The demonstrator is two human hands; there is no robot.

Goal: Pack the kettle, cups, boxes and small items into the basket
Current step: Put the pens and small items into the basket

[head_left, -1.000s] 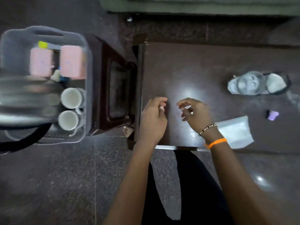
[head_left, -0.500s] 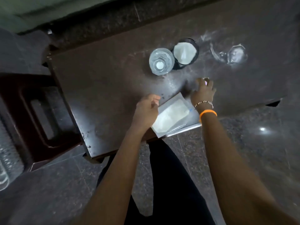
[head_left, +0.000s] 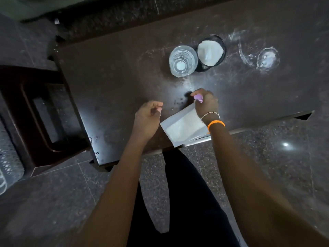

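Note:
My right hand (head_left: 206,102) is closed around a small purple item (head_left: 198,97), just above the dark brown table (head_left: 115,77). A flat white packet (head_left: 183,128) lies at the table's front edge, partly under my right wrist. Just left of the packet hovers my left hand (head_left: 147,119), fingers loosely curled and holding nothing. Farther back stand a clear glass (head_left: 182,61) and a black cup with white paper inside (head_left: 211,52). Only a sliver of the grey mesh basket (head_left: 8,161) shows at the left edge; its contents are out of view.
A dark red wooden stool or side table (head_left: 41,120) stands between the table and the basket. White ring marks (head_left: 265,57) stain the table's back right. Below is a dark granite floor, with my dark-clad legs under the table's front edge.
The view swung right from the basket to the table. My right hand reached the purple item farther right, closed on it and drew it back toward the packet. My left hand moved slightly left.

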